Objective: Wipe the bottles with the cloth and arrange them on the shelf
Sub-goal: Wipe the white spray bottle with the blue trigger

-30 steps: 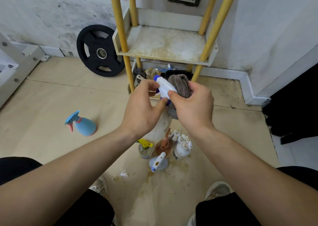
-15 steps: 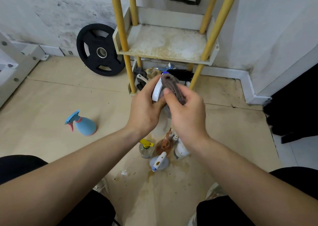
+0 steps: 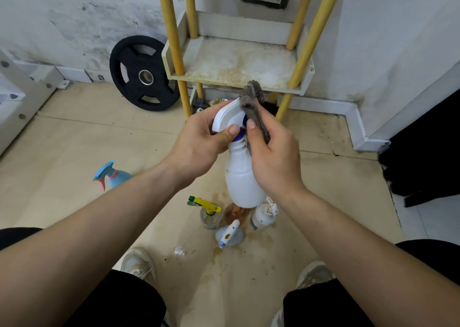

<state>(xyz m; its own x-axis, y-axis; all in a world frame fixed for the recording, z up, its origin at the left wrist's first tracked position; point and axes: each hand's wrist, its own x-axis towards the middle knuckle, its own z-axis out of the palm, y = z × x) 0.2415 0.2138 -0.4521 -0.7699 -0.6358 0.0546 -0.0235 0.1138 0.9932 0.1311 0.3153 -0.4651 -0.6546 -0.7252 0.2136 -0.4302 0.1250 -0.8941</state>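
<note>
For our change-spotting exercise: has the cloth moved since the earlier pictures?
Yes. The cloth has risen: its top now overlaps the front edge of the shelf.

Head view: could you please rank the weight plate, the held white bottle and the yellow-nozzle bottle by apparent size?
1-2. weight plate and white bottle: alike; the bottle is nearer, so unranked.
3. yellow-nozzle bottle: smallest.

Left hand [image 3: 199, 142] grips white plastic spray bottle [image 3: 242, 177] at frame centre; right hand [image 3: 271, 157] presses grey-brown cloth [image 3: 255, 105] against its trigger head.
</note>
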